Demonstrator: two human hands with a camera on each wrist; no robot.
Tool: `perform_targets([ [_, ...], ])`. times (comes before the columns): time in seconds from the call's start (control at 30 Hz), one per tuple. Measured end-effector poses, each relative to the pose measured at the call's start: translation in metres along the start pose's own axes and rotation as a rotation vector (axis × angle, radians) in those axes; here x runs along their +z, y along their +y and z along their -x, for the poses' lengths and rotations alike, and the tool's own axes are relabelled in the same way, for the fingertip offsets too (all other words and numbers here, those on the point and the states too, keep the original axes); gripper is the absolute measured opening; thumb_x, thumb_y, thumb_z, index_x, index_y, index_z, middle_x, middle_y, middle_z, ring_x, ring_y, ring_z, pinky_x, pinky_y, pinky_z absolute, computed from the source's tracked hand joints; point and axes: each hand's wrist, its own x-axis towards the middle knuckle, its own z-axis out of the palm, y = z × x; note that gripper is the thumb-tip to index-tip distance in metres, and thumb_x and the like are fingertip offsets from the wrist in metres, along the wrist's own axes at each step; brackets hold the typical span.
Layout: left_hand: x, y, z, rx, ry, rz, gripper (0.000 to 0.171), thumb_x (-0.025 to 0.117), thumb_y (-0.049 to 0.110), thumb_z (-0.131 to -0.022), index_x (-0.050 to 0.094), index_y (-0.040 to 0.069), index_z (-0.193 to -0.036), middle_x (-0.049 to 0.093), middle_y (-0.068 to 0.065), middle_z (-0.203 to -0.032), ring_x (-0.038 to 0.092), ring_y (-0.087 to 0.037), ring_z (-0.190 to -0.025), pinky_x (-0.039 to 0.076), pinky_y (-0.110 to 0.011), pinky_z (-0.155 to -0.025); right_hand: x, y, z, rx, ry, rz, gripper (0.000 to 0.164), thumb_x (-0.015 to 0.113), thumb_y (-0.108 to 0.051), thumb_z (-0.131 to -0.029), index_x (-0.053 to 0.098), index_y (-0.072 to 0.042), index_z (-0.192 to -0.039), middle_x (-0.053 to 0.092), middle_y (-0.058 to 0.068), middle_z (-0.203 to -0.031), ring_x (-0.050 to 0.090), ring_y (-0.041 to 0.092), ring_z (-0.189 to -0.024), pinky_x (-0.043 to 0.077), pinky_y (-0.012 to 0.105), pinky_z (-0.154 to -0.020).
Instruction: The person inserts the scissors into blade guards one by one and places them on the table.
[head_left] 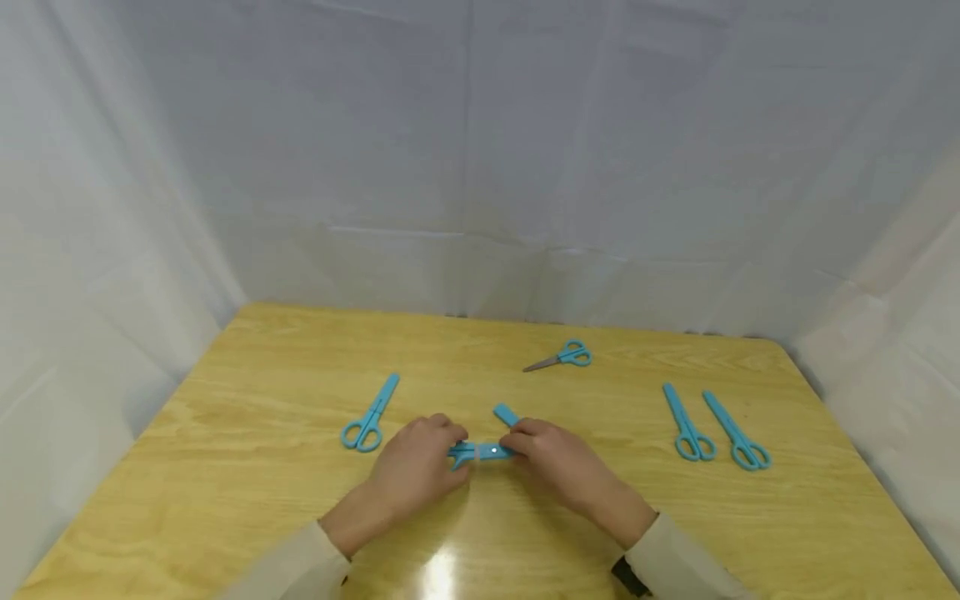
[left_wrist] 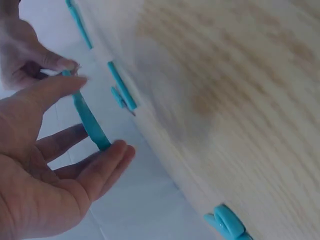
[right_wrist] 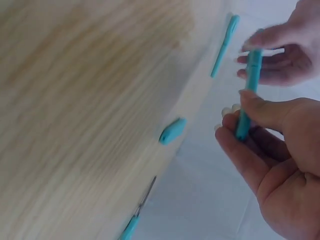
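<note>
A pair of blue scissors (head_left: 462,453) is held sideways between both hands, its blades inside a blue cover (head_left: 493,451); a narrow pale band shows between handles and cover. My left hand (head_left: 420,461) grips the handles, with thumb and fingertips on opposite sides in the left wrist view. At the cover's end, my right hand (head_left: 561,464) pinches between thumb and fingers (right_wrist: 257,165). Just behind the right hand lies a loose blue cover (head_left: 506,414), partly hidden in the head view. In the wrist views the held scissors (left_wrist: 89,120) are off the tabletop.
Scissors with bare metal blades (head_left: 576,354) lie toward the back of the wooden table (head_left: 300,350). Covered blue scissors (head_left: 363,435) lie left of the hands. Two more covered pairs, one nearer (head_left: 688,427) and one farther right (head_left: 738,433), lie at right. Pale cloth (head_left: 450,167) hangs behind.
</note>
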Motion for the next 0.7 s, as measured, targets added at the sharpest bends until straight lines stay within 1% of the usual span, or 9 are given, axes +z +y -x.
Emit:
perform_targets([
  [0.07, -0.003, -0.003, 0.000, -0.004, -0.012, 0.058, 0.039, 0.080, 0.021, -0.075, 0.068, 0.003, -0.108, 0.065, -0.010, -0.100, 0.063, -0.026, -0.087, 0.052, -0.038, -0.073, -0.004, 0.003, 0.002, 0.010, -0.005, -0.035, 0.021, 0.072, -0.005, -0.084, 0.070, -0.006, -0.104, 0.063, 0.002, -0.100, 0.063, 0.016, -0.090, 0.052, 0.025, -0.075],
  [0.13, -0.006, -0.005, 0.000, -0.001, -0.034, 0.096, 0.045, 0.081, 0.021, -0.075, 0.067, 0.001, -0.112, 0.066, -0.012, -0.103, 0.063, -0.027, -0.089, 0.053, -0.039, -0.074, -0.006, 0.005, 0.004, 0.012, -0.009, -0.059, 0.022, 0.071, -0.005, -0.085, 0.069, -0.006, -0.106, 0.063, 0.002, -0.101, 0.063, 0.014, -0.090, 0.052, 0.024, -0.075],
  [0.3, -0.012, -0.006, 0.000, 0.012, -0.105, 0.128, 0.047, 0.081, 0.019, -0.075, 0.066, 0.000, -0.115, 0.065, -0.013, -0.103, 0.063, -0.025, -0.090, 0.052, -0.039, -0.074, -0.007, 0.007, 0.007, 0.002, -0.012, -0.075, 0.022, 0.071, -0.007, -0.086, 0.069, -0.007, -0.107, 0.063, 0.001, -0.102, 0.062, 0.014, -0.090, 0.051, 0.025, -0.076],
  [0.4, -0.011, -0.004, 0.000, 0.017, -0.098, 0.120, 0.047, 0.081, 0.016, -0.074, 0.065, -0.002, -0.114, 0.066, -0.014, -0.103, 0.063, -0.027, -0.091, 0.052, -0.041, -0.076, -0.006, 0.006, 0.007, -0.007, -0.003, -0.041, 0.022, 0.072, -0.007, -0.084, 0.070, -0.007, -0.106, 0.063, 0.002, -0.101, 0.062, 0.014, -0.091, 0.052, 0.024, -0.076],
  [0.47, -0.010, 0.000, 0.001, 0.019, -0.071, 0.109, 0.046, 0.081, 0.013, -0.072, 0.065, -0.004, -0.112, 0.066, -0.016, -0.102, 0.063, -0.030, -0.092, 0.052, -0.042, -0.078, -0.005, 0.005, 0.007, -0.019, 0.010, -0.010, 0.022, 0.074, -0.007, -0.083, 0.071, -0.007, -0.104, 0.063, 0.002, -0.101, 0.063, 0.014, -0.090, 0.052, 0.023, -0.075],
  [0.57, -0.009, 0.006, 0.002, 0.007, -0.039, 0.054, 0.043, 0.082, 0.013, -0.072, 0.066, -0.003, -0.109, 0.067, -0.017, -0.099, 0.064, -0.030, -0.089, 0.053, -0.042, -0.075, -0.004, 0.005, 0.006, -0.037, 0.031, 0.023, 0.022, 0.075, -0.006, -0.081, 0.071, -0.006, -0.103, 0.064, 0.003, -0.100, 0.063, 0.015, -0.090, 0.052, 0.022, -0.075],
  [0.7, -0.009, 0.013, 0.003, -0.008, -0.030, -0.007, 0.041, 0.084, 0.013, -0.070, 0.067, -0.002, -0.105, 0.067, -0.016, -0.094, 0.065, -0.030, -0.083, 0.053, -0.042, -0.070, -0.001, 0.006, 0.007, -0.048, 0.043, 0.032, 0.020, 0.075, -0.005, -0.081, 0.072, -0.006, -0.101, 0.064, 0.003, -0.099, 0.063, 0.016, -0.090, 0.052, 0.022, -0.076],
])
